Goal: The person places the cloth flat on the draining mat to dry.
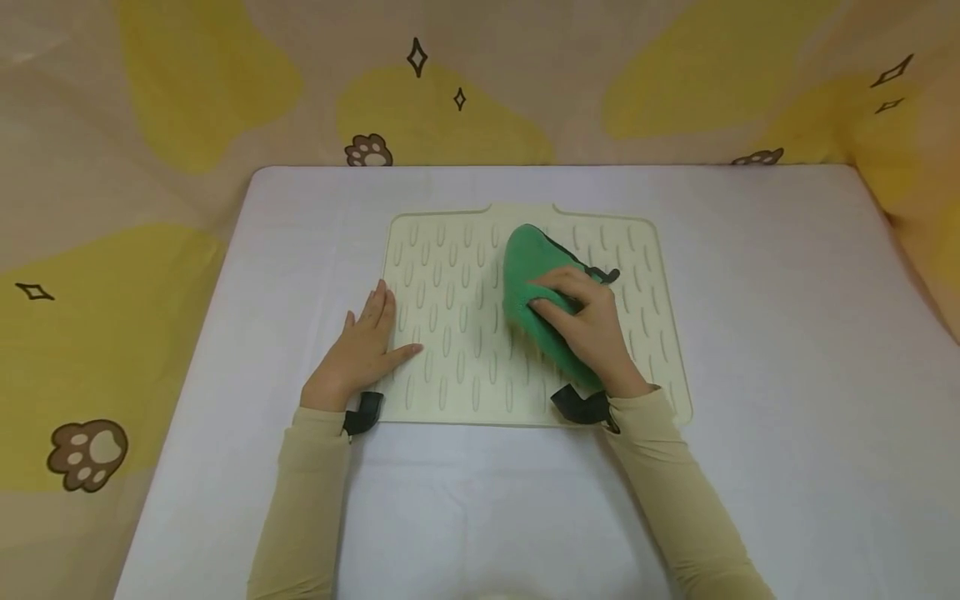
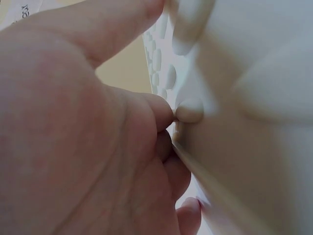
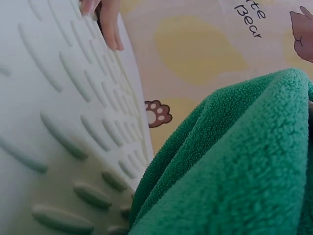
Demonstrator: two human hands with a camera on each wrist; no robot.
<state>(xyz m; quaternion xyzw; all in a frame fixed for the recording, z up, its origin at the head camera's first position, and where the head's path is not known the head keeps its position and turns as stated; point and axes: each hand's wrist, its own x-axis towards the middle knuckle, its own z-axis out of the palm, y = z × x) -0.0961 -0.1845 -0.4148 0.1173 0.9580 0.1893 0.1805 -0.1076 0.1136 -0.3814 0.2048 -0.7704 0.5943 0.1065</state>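
A pale cream mat with rows of raised oval ridges [image 1: 450,400] lies flat in the middle of the white table. My right hand [image 1: 588,321] grips a folded green terry cloth [image 1: 528,267] over the mat's right half; a dark edging and a small loop show along its far side. In the right wrist view the cloth [image 3: 234,161] fills the lower right, close to the ridges. On the mat's left edge rests my left hand [image 1: 363,342], fingers straight and thumb spread over the ridges. The left wrist view shows that palm [image 2: 88,147] beside the mat's edge.
The white tabletop [image 1: 787,350] extends around the mat on all sides. Behind and to the left hangs a beige and yellow fabric [image 1: 480,67] with paw prints and stars. Black wrist mounts [image 1: 581,406] sit at both cuffs, over the mat's near edge.
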